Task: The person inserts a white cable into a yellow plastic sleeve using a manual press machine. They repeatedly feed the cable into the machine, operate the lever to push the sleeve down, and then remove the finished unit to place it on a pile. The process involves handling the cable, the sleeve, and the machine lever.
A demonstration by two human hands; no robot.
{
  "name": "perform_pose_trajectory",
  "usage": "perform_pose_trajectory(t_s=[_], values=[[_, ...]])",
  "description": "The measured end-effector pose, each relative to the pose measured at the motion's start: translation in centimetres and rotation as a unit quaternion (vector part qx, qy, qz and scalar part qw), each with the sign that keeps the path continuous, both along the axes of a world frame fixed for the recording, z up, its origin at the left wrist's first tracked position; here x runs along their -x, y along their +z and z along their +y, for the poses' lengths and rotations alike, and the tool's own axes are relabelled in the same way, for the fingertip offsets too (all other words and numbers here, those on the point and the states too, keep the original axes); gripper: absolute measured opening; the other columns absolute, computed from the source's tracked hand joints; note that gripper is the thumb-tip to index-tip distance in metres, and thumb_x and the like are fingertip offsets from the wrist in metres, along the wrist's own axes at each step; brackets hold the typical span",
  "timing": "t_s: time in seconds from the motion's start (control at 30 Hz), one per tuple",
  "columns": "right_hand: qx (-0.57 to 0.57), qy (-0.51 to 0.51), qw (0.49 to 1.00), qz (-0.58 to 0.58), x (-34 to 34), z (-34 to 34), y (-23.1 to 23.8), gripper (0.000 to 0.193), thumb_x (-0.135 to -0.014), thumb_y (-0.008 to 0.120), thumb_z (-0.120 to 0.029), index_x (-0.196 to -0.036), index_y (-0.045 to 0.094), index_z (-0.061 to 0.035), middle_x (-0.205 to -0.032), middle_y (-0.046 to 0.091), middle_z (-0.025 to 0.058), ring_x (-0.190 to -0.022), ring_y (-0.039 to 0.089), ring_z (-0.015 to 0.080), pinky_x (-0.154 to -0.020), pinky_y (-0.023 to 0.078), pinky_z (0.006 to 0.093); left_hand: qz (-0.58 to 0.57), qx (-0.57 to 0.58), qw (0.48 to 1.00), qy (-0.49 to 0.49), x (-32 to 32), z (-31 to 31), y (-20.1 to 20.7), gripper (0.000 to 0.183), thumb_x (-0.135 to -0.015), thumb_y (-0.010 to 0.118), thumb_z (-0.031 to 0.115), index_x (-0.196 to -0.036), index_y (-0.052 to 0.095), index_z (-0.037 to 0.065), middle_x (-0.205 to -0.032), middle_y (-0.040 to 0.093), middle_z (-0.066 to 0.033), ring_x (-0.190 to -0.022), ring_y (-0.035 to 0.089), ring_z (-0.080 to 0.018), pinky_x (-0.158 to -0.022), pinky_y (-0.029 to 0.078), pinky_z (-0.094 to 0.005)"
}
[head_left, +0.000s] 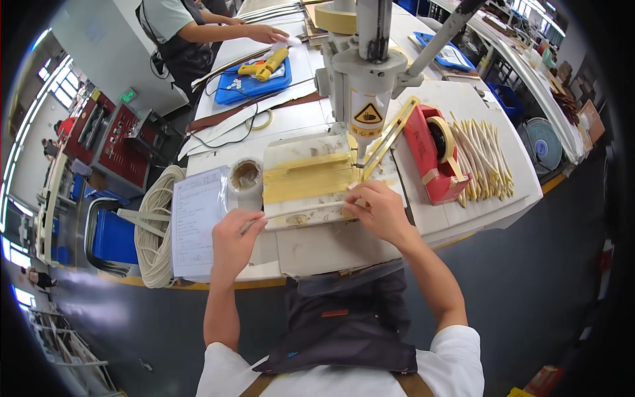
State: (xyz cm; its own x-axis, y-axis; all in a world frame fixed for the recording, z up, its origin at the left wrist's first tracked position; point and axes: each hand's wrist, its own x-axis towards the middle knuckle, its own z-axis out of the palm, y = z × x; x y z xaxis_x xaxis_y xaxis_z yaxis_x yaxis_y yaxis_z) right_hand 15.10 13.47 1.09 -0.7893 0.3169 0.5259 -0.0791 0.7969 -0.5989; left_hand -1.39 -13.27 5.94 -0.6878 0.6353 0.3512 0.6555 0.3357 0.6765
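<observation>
A thin white cord [301, 212] is stretched between my two hands, low over the front of a work block partly covered in yellow tape [309, 182]. My left hand [235, 239] is closed around its left end. The fingers of my right hand [378, 206] pinch the other end, close under the tip of a grey bench press [365, 73] that bears a yellow warning label. To the right, a red tape dispenser [423, 155] holds a roll of pale yellow tape. Beside it lies a bundle of similar white cords [481, 159] with yellow-taped ends.
A clear tape roll [245, 176] and a printed sheet [198, 225] lie left of the block. A large cord coil [153, 235] hangs at the table's left edge. Farther back, a yellow glue gun [266, 65] rests on a blue tray [253, 86]; a co-worker's hand [266, 34] reaches nearby.
</observation>
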Motion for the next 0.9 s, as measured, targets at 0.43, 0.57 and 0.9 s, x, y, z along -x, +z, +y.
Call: perform_pose_trajectory(t_s=[0.43, 0.57, 0.9], values=[[0.064, -0.018, 0.998, -0.021, 0.5, -0.1, -0.7, 0.011, -0.083, 0.075, -0.009, -0.091, 0.07, -0.0053, -0.097, 0.068, 0.0064, -0.074, 0.068, 0.025, -0.066, 0.054, 0.0352, -0.004, 0.051, 0.998, 0.023, 2.0, 0.4, -3.4, 0.015, -0.086, 0.069, 0.003, -0.101, 0.071, 0.0, -0.092, 0.066, -0.0116, -0.077, 0.064, -0.0261, -0.07, 0.051, -0.0335], [0.084, -0.024, 0.996, -0.032, 0.5, -0.2, -0.5, 0.008, -0.083, 0.073, -0.005, -0.09, 0.069, -0.0034, -0.098, 0.068, 0.0072, -0.075, 0.068, 0.0253, -0.068, 0.055, 0.0349, 0.03, 0.075, 0.997, -0.004, 2.3, -0.1, -3.7, 0.012, -0.088, 0.068, 0.005, -0.099, 0.069, -0.001, -0.094, 0.067, -0.0144, -0.084, 0.066, -0.0329, -0.073, 0.053, -0.0386], [0.08, -0.018, 0.996, -0.021, 0.4, 0.0, -0.7, 0.011, -0.082, 0.075, -0.006, -0.091, 0.069, -0.0053, -0.095, 0.067, 0.0069, -0.074, 0.068, 0.024, -0.066, 0.054, 0.0332, 0.137, 0.082, 0.986, -0.044, 2.5, 0.1, -4.1, 0.008, -0.087, 0.067, 0.004, -0.094, 0.069, 0.0, -0.089, 0.067, -0.0129, -0.081, 0.065, -0.0331, -0.07, 0.052, -0.0408]])
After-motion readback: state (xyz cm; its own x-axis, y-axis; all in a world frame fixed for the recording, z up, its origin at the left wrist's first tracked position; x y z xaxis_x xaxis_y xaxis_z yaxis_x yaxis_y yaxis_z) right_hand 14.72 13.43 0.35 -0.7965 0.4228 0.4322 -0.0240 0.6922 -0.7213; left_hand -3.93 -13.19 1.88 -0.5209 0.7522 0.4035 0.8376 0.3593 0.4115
